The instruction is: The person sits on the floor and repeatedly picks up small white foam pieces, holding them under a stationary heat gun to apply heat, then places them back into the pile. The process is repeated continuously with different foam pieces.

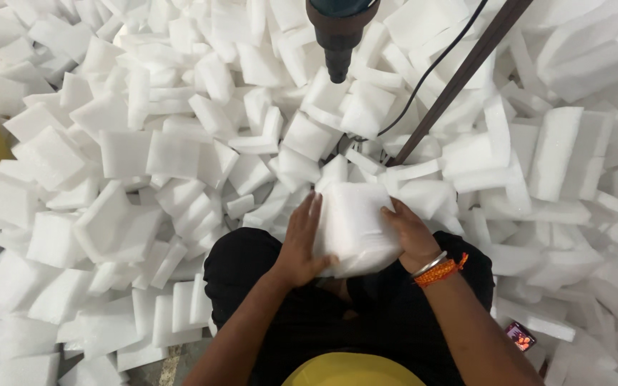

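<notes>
White foam block (355, 225) between left hand (302, 246) and right hand (410, 232)

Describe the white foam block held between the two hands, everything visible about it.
The white foam block looks like soft, slightly fibrous packing foam, roughly rectangular with rounded, squashed edges. It sits just above the person's lap in black clothing. The left hand presses its left face with fingers spread upward; the right hand grips its right side from above. Both hands touch it directly. Its far edge meets the heap of loose foam pieces; its underside is hidden.
</notes>
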